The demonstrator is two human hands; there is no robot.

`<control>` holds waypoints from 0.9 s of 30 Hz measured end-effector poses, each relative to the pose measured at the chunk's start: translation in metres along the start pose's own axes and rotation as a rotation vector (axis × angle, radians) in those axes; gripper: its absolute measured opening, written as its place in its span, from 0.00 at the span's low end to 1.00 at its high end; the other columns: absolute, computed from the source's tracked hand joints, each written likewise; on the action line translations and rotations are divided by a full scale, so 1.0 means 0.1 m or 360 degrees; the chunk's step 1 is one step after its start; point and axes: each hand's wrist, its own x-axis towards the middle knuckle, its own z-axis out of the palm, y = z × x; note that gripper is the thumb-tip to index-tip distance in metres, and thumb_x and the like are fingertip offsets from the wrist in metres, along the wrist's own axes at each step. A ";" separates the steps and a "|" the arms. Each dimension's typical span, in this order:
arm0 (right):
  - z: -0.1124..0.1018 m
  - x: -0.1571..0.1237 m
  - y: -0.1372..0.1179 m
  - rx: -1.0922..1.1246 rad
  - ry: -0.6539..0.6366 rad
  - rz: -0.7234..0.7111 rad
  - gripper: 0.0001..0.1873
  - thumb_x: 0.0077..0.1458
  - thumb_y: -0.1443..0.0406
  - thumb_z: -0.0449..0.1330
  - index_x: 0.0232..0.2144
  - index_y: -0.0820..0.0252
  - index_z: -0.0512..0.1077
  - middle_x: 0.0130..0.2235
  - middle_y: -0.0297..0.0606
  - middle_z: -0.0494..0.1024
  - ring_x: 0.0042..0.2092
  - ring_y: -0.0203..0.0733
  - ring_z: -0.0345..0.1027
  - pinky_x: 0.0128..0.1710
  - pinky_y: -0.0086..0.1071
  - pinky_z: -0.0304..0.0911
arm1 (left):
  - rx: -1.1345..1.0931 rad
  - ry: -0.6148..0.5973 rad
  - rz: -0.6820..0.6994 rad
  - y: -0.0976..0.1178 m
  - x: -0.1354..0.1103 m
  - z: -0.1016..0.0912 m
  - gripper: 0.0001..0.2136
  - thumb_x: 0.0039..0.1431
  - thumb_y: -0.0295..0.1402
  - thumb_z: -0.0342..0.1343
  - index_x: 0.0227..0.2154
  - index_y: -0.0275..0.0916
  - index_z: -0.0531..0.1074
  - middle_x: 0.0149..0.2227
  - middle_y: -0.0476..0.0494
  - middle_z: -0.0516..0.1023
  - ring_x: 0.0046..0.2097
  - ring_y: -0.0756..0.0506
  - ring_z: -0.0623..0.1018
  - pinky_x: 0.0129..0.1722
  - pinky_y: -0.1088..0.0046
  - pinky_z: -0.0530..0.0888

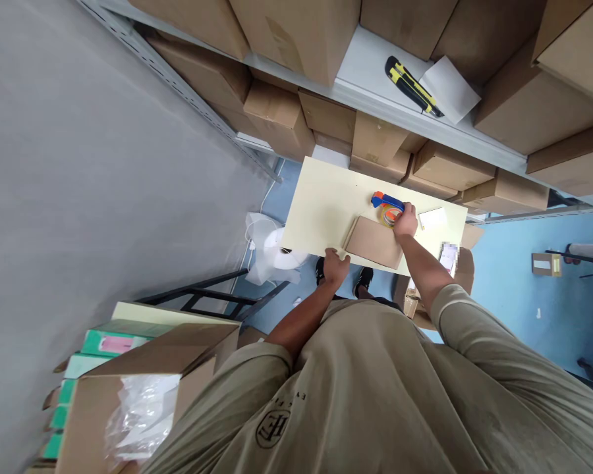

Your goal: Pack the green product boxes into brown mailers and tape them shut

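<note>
On the cream tabletop [326,197], a blue and orange tape dispenser [389,200] with a roll of clear tape lies near the middle. My right hand [406,222] is closed around its right end. Just in front is a folded brown cardboard piece [374,241], flat, its right side partly under my right wrist. At the table's front edge rests my left hand [336,268], thumb and fingers apart, close to the cardboard's left corner; I see nothing held in it. A small white card or box [432,218] lies right of my right hand.
A phone [447,255] sits by the table's right end. Shelves with cardboard boxes [375,135] rise behind; a yellow-black utility knife [411,87] lies on one. A white roll [281,250] stands left on the floor. An open carton [128,388] with plastic bags is lower left.
</note>
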 end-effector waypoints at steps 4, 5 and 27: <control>-0.04 -0.01 -0.03 -0.0041 -0.0031 0.0022 0.21 0.71 0.67 0.50 0.62 0.48 0.69 0.64 0.41 0.77 0.49 0.48 0.76 0.45 0.34 0.69 | 0.0680 -0.0511 0.1127 0.42 0.04 -0.09 0.35 0.45 0.33 0.82 0.57 0.43 0.77 0.68 0.27 0.72 0.78 0.21 0.61 0.72 0.48 0.66; -0.05 -0.02 -0.04 -0.0041 -0.0034 0.0025 0.21 0.71 0.67 0.51 0.62 0.49 0.69 0.64 0.42 0.77 0.49 0.48 0.76 0.44 0.34 0.68 | 0.0831 -0.0746 0.1338 0.56 0.08 -0.02 0.38 0.43 0.34 0.84 0.59 0.43 0.78 0.70 0.27 0.71 0.79 0.19 0.58 0.73 0.46 0.63; -0.63 0.08 1.17 -0.0274 -0.0257 0.0018 0.25 0.63 0.71 0.61 0.61 0.54 0.74 0.56 0.47 0.79 0.45 0.52 0.75 0.42 0.37 0.66 | 0.1806 -0.1346 0.1738 1.22 0.49 0.45 0.47 0.28 0.29 0.80 0.61 0.39 0.80 0.75 0.24 0.65 0.78 0.14 0.54 0.78 0.38 0.49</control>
